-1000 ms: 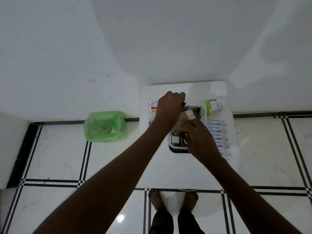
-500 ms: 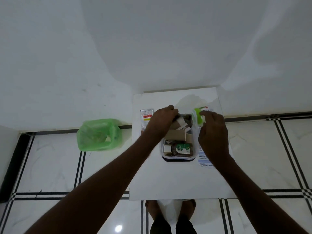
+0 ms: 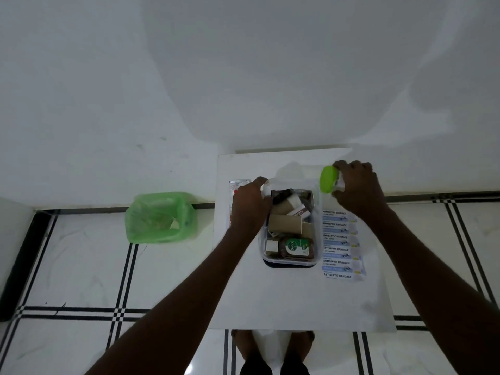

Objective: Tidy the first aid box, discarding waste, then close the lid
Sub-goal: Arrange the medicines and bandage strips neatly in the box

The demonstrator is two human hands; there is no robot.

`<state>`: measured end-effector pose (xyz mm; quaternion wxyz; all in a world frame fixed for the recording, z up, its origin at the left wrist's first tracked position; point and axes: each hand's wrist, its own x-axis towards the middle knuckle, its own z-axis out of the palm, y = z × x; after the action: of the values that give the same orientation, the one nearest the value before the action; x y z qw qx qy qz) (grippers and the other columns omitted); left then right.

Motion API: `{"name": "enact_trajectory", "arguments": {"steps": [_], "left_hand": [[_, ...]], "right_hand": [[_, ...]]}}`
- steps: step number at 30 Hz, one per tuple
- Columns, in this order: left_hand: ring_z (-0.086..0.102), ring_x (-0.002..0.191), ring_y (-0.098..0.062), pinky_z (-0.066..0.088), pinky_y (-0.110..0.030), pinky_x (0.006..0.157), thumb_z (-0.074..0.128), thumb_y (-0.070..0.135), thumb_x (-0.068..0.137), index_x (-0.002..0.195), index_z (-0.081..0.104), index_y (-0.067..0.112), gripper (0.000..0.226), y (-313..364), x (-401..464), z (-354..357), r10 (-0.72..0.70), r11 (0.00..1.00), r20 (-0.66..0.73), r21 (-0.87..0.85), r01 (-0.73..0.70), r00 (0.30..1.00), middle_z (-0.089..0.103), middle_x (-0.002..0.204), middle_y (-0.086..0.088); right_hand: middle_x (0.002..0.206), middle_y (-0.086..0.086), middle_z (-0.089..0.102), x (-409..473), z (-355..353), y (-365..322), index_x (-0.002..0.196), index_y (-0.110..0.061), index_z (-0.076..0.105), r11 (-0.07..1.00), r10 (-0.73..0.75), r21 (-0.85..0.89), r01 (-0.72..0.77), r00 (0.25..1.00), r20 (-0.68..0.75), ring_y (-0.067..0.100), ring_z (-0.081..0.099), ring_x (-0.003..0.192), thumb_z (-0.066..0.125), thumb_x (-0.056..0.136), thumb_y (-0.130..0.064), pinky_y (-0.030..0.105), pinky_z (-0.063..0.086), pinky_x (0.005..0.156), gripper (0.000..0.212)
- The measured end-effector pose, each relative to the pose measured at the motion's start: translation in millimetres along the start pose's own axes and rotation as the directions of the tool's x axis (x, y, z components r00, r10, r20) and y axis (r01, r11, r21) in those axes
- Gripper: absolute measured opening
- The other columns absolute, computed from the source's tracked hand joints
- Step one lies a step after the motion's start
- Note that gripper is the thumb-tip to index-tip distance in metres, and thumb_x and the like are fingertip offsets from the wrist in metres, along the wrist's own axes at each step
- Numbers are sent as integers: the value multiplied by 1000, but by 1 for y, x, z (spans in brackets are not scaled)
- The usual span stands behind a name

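A clear plastic first aid box stands open on a white table. Inside lie a brown Dettol bottle, cardboard pieces, a small white box and a dark wrapper. My left hand grips the box's far left rim. My right hand is closed around a white bottle with a green cap, held just past the box's far right corner. A strip of antiseptic bandages lies on the table right of the box.
A green bin with a green liner stands on the tiled floor left of the table. A pill strip lies on the table behind my left hand. The white wall runs just behind the table. My feet show below the table's near edge.
My right hand left the box's contents, moved to the far right and took hold of the green-capped bottle, lifting it. My left hand stayed on the box's left rim.
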<state>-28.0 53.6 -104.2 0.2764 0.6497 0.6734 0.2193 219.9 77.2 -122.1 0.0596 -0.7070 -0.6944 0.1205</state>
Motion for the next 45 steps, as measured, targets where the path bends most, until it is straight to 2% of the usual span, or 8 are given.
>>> {"name": "enact_trajectory", "arguments": {"steps": [4, 13, 21, 26, 34, 37, 40, 45], "left_hand": [[62, 71, -10, 47, -20, 72, 67, 34, 89, 113, 70, 18, 29, -13, 1, 0, -129, 986, 16, -101, 129, 992, 71, 78, 3], [73, 65, -23, 62, -47, 70, 55, 30, 95, 106, 69, 15, 23, -50, -21, -14, -243, 911, 0, -343, 229, 970, 73, 81, -6], [58, 105, -31, 52, -41, 77, 65, 33, 89, 126, 56, 12, 43, -76, -56, 1, -151, 951, -22, 270, 151, 988, 61, 113, -11], [52, 104, -33, 51, -40, 71, 74, 21, 77, 135, 45, 13, 66, -79, -63, 13, -215, 886, -57, 409, 219, 975, 50, 120, -13], [61, 86, -10, 46, -13, 64, 76, 7, 75, 131, 50, 16, 62, -49, -74, -20, -312, 923, -227, -303, 238, 922, 60, 118, -5], [66, 91, -1, 54, -12, 66, 82, 7, 76, 131, 48, 17, 66, 6, -74, -37, -222, 830, -194, -551, 81, 956, 64, 111, 4], [68, 88, -4, 55, -12, 66, 85, 12, 75, 130, 46, 18, 68, 46, -69, -28, -109, 824, -51, -563, 62, 993, 65, 102, 5], [71, 91, -7, 54, -13, 74, 74, 11, 86, 109, 64, 13, 25, 46, -57, -8, 22, 860, 113, -509, 39, 993, 74, 100, 2]], "right_hand": [[103, 15, 62, -12, -38, -19, 127, -15, 54, 995, -86, 39, 95, 978, -190, 37, 56, 98, 72, 64, -40, 39, 42, 84, 70], [130, 9, 57, -47, 0, -98, 143, -16, 43, 978, -200, 89, 189, 968, 150, 29, 41, 122, 69, 84, -31, 39, 38, 102, 67], [135, 9, 56, -44, 16, -100, 146, -15, 39, 980, -198, 63, 191, 970, 142, 29, 43, 126, 71, 82, -40, 40, 34, 105, 75], [140, 11, 54, -54, 9, -94, 144, -10, 44, 957, -177, 241, 161, 983, 45, 30, 44, 130, 74, 81, -30, 42, 36, 110, 72], [104, 7, 74, -78, -16, -85, 114, -11, 66, 900, -41, 416, 131, 975, -218, 21, 68, 90, 65, 90, -18, 37, 58, 78, 25], [94, 5, 77, -81, -32, -91, 105, -13, 69, 730, 131, 675, -110, 991, 20, 19, 73, 77, 64, 92, -23, 37, 62, 69, 17], [94, 12, 76, -80, -48, -97, 109, -8, 67, 299, 135, 857, -419, 908, 397, 29, 75, 81, 61, 95, -24, 35, 63, 66, 23], [94, 11, 76, -78, -39, -75, 118, -11, 66, 520, 248, 782, -343, 937, 246, 22, 75, 76, 67, 91, -25, 35, 63, 64, 31]]}}
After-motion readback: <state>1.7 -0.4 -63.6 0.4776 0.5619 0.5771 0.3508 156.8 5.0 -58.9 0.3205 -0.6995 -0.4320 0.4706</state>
